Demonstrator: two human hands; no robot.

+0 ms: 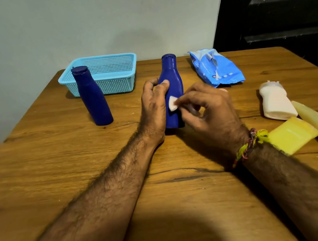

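At the middle of the tabletop [80, 169] a dark blue bottle [171, 73] stands upright, its cap on. The left hand [152, 105] grips it from the left side, fingers curled round the body and the thumb pressed against the front just below the shoulder. The right hand [208, 110] is mostly closed, with thumb and forefinger pinching a small white pad [172, 104] flat against the bottle's lower front; its other fingers curl loosely behind. A threaded yellow wristband [250, 143] sits on the right wrist.

To the left stands a second blue bottle [92, 100], just in front of a pale blue mesh basket [103, 57]. Behind the right hand lies a crumpled blue and white packet [215, 68]; its print and small dark logo are too small to read. Further right lie a white bottle [277, 103], a yellowish tube [316, 120] with a white cap, and a yellow bar [292, 134]. Both blue bottles show plain blue sides.
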